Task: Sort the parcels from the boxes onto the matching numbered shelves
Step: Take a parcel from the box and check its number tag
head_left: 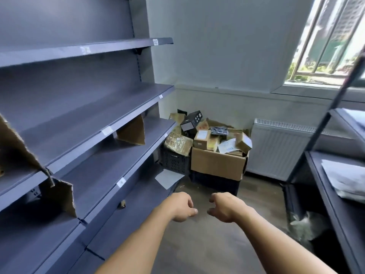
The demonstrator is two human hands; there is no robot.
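Observation:
A brown cardboard box (pixel 217 165) heaped with parcels stands on a dark crate in the far corner. Beside it on the left, a black crate (pixel 173 162) carries a parcel wrapped in clear film (pixel 178 144). A black carton (pixel 190 120) lies on top of the heap. Grey shelves (pixel 83 123) with small white number labels run along the left. My left hand (pixel 180 207) and my right hand (pixel 224 207) hang over the floor, well short of the boxes, fingers loosely curled, holding nothing.
Torn cardboard dividers (pixel 132 131) stand on the left shelves. A white envelope (pixel 167 177) lies on the bottom shelf end. A radiator (pixel 276 151) sits under the window. Grey shelving on the right (pixel 335 194) holds white bags. Wood floor runs between the two racks.

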